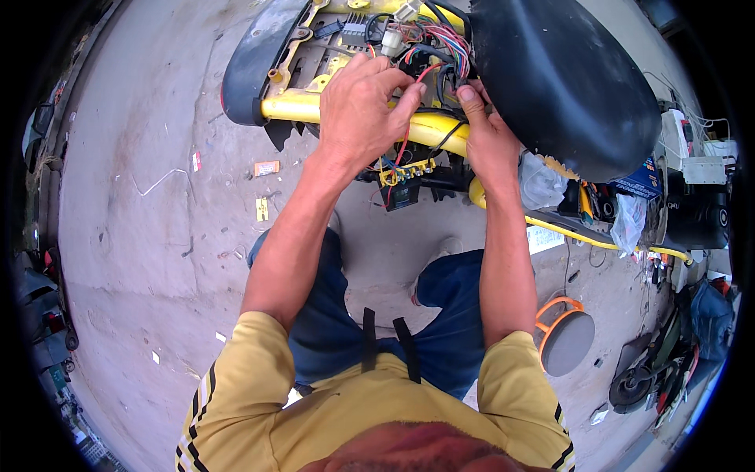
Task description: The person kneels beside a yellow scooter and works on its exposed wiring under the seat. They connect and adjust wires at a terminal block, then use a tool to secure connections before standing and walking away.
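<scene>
A yellow tubular vehicle frame (437, 128) carries a coloured wire bundle (448, 43), white connectors (392, 43) and a finned metal part (354, 30). My left hand (366, 110) is over the frame, thumb and forefinger closed on a red wire (431, 69). My right hand (489, 134) is closed at the lower end of the bundle, thumb up, its other fingers partly hidden. A raised black seat (566, 79) stands beside it. Below the frame hangs a black box (399, 197) with a yellow terminal strip (415, 169) and loose wires.
Plastic bags (543, 181) and tools (586, 203) lie on the vehicle's right part. A round stool (568, 344) with an orange frame stands at lower right, near piled scooter parts (637, 377). Scraps and small packets (266, 167) lie on the concrete floor (141, 259). Clutter lines both edges.
</scene>
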{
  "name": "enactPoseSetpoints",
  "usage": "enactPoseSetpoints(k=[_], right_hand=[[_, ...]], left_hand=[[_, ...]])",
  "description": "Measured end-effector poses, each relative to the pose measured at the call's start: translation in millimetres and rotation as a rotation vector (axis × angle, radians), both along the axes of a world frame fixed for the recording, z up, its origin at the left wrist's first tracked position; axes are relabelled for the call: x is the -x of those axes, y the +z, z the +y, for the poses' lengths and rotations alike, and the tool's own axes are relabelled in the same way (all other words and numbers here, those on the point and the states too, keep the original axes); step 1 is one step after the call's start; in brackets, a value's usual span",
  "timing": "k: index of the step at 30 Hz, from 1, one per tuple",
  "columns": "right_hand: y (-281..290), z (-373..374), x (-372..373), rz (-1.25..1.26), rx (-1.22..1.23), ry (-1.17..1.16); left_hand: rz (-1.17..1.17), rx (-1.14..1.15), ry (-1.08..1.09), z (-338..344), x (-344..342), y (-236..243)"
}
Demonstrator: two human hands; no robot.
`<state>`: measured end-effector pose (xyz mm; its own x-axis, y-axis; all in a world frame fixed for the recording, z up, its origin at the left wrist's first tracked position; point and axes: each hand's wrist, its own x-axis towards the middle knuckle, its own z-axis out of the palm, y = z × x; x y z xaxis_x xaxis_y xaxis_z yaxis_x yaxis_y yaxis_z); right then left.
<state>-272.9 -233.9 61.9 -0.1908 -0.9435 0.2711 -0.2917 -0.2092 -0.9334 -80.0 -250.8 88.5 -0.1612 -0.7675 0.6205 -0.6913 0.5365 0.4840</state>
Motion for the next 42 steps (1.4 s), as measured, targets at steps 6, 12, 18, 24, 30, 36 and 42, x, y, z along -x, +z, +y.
enactPoseSetpoints(k=[6,12,18,24,30,36,42], right_hand=[[3,4,-2,-0.127,0.007,0.044],[5,6,-2,-0.055,0.043,0.037],[2,5,-6,-0.044,0.068,-0.025],[1,5,-4,-0.045,0.014,-0.035],[7,5,-4,0.110,0.018,-0.045],[8,5,-3,0.115,-0.011,-0.036],[11,4,-3,0.183,-0.001,-0.026]], left_hand=[[0.130,-0.173,-0.024,-3,-11,3],[0.169,-0.388,-0.051,-2,-21,13],[0.130,-0.289,-0.078,-4,-22,9],[0.174,-0.361,-0.130,-5,-27,9],[0.274,-0.397,-0.190,-7,-30,7],[0.243,-0.436,-0.216,-5,-32,10],[0.229,-0.366,-0.214,-8,-31,5]])
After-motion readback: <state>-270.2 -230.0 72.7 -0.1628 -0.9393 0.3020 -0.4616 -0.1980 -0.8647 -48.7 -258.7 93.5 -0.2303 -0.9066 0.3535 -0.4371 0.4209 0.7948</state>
